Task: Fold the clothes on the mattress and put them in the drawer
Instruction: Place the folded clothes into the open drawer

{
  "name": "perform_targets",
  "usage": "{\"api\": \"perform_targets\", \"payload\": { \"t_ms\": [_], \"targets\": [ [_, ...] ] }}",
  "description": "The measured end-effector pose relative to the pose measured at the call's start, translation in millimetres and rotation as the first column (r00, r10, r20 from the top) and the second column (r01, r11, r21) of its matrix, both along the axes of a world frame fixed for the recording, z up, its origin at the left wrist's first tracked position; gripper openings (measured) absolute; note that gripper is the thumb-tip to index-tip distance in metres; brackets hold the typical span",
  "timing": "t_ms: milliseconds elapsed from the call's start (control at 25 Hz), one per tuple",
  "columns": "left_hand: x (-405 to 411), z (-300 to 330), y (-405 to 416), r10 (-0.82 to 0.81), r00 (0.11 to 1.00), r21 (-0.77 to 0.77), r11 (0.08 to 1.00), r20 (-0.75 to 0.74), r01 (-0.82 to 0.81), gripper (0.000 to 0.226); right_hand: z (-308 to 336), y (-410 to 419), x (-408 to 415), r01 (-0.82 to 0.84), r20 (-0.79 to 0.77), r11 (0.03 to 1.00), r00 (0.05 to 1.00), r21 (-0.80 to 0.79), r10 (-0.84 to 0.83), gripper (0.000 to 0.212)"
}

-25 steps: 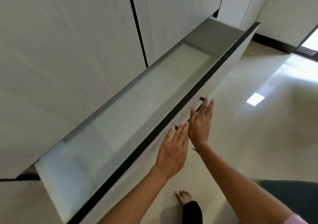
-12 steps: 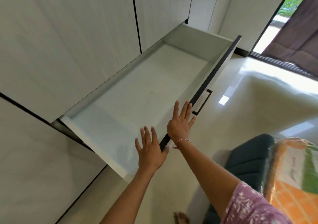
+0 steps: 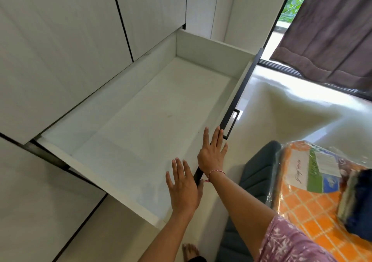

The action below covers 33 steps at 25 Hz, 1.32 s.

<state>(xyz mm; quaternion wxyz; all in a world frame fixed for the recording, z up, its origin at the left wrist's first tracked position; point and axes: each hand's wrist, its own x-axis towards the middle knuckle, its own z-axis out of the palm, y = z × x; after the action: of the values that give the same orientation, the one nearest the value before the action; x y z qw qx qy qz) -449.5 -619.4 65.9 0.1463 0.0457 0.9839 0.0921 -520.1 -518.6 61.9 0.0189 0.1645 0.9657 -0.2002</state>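
Since a second ago the drawer (image 3: 153, 121) has come fully out – I hold both hands, left (image 3: 184, 187) and right (image 3: 211, 153), fingers spread flat at its front edge – ready for clothes (image 3: 356, 199) stacked on the mattress (image 3: 314, 207).
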Motion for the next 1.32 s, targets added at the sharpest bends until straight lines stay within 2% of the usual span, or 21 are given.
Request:
{"api": "perform_targets", "payload": {
  "t_ms": [200,280,320,400,480,520,640,720,840,960,1040,1120,1160,1240,1280,1320],
  "targets": [
    [5,5,-1,0.009,1.000,0.010,1.000,-0.014,-0.009,0.079,10,-2,5,-0.012,0.058,0.997,0.998,-0.070,0.016,0.081],
    [9,12,-4,-0.008,0.983,0.002,1.000,-0.184,0.009,0.090,16,-5,10,-0.053,0.025,0.991,0.998,-0.127,0.057,0.078],
    [13,14,6,-0.071,0.950,-0.018,0.997,-0.303,0.069,0.099,18,3,18,-0.075,-0.009,0.985,0.997,-0.157,0.075,0.074],
    [20,13,41,-0.249,0.879,-0.059,0.967,-0.408,0.247,0.117,16,36,39,-0.097,-0.040,0.981,0.995,-0.166,0.092,0.067],
    [18,12,101,-0.403,0.842,-0.059,0.910,-0.359,0.410,0.129,9,98,61,-0.015,-0.022,0.995,1.000,-0.102,0.013,0.064],
    [20,11,143,-0.471,0.824,-0.042,0.874,-0.316,0.483,0.127,5,141,76,0.082,-0.016,0.993,0.996,-0.086,-0.084,0.064],
    [30,1,247,-0.612,0.748,0.026,0.769,-0.255,0.639,0.105,-3,268,128,0.343,0.049,0.937,0.937,0.061,-0.346,0.069],
    [44,-19,318,-0.687,0.721,0.147,0.707,-0.090,0.691,0.096,-15,351,175,0.473,0.097,0.860,0.863,0.193,-0.496,0.073],
    [63,-50,419,-0.605,0.764,0.364,0.779,0.224,0.511,0.097,-35,450,245,0.570,0.180,0.768,0.756,0.291,-0.629,0.077],
    [84,-85,511,-0.493,0.761,0.473,0.836,0.422,0.279,0.108,-60,531,293,0.648,0.250,0.724,0.679,0.235,-0.690,0.084],
    [93,-107,548,-0.419,0.679,0.558,0.829,0.603,0.016,0.112,-75,562,306,0.682,0.316,0.709,0.643,0.180,-0.698,0.086],
    [108,-133,576,-0.366,0.559,0.589,0.755,0.744,-0.289,0.106,-97,581,309,0.703,0.364,0.698,0.620,0.137,-0.696,0.083],
    [117,-143,585,-0.347,0.557,0.585,0.740,0.755,-0.332,0.104,-108,585,308,0.709,0.379,0.696,0.616,0.114,-0.690,0.082],
    [133,-159,597,-0.294,0.671,0.551,0.809,0.681,-0.205,0.109,-125,586,305,0.713,0.382,0.695,0.619,0.094,-0.686,0.080],
    [135,-165,601,-0.283,0.719,0.554,0.816,0.635,-0.167,0.109,-132,585,303,0.715,0.369,0.692,0.620,0.100,-0.693,0.080],
    [136,-170,607,-0.300,0.720,0.595,0.781,0.626,-0.191,0.105,-137,584,303,0.716,0.352,0.689,0.618,0.117,-0.702,0.079]
  ]
}}
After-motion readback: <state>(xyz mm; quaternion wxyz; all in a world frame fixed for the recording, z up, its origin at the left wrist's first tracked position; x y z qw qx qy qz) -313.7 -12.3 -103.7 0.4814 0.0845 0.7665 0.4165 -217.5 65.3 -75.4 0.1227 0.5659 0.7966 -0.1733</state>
